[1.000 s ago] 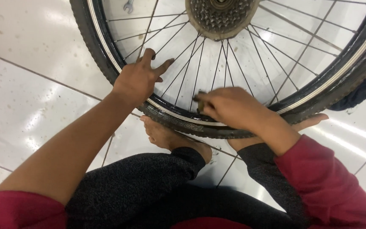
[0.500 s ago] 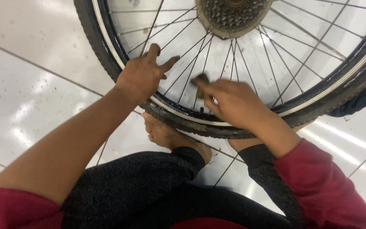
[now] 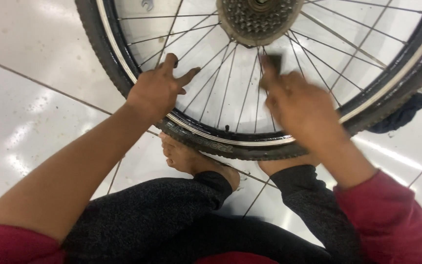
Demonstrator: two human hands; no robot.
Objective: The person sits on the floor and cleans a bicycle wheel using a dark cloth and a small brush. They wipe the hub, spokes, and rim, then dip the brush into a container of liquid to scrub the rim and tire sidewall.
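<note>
Head view, left hand [image 3: 157, 90] on spokes [image 3: 221, 83], dark cloth [image 3: 404, 115] beside tyre [image 3: 206, 142]

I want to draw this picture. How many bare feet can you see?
2. One bare foot lies on the white floor under the tyre, near the middle. The other foot is to its right, mostly hidden behind the tyre.

White glossy tile floor [image 3: 30, 122], crossed by thin dark grout lines. Resting directly on it: a bicycle wheel [image 3: 206, 142], laid nearly flat, tyre edge over bare feet [image 3: 186, 159]. Also on the tiles, a dark cloth [image 3: 401, 115], just beside the tyre at the right, and a small metal piece [image 3: 148, 5], seen through the spokes near the top edge.
</note>
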